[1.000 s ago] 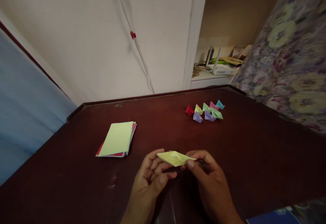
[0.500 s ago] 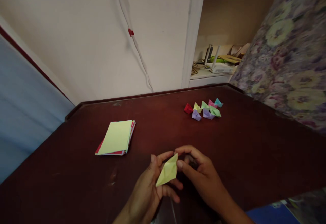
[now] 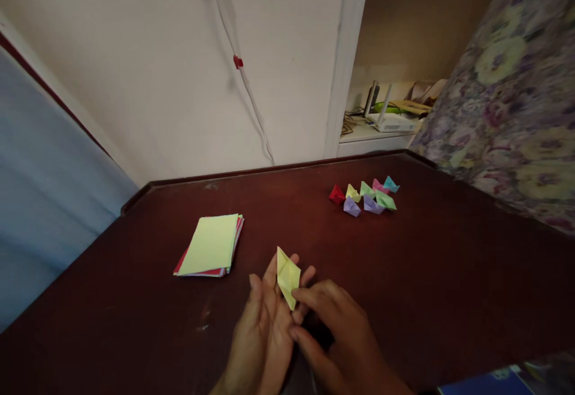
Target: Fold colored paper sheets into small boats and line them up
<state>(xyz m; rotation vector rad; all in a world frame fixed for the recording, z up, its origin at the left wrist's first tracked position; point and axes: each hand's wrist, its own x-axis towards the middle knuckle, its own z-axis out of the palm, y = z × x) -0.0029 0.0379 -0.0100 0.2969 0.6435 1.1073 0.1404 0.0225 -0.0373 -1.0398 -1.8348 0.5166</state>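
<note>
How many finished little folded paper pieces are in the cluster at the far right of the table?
7, tightly grouped: red, yellow, green, pink, teal along the back; purple, purple in front. Overlaps may hide more.

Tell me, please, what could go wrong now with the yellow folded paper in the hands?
1. The yellow folded paper stands on end between the left hand and right hand; a hard pinch could crush its folds.
2. It is held above the table; a loose grip could drop it.
</note>
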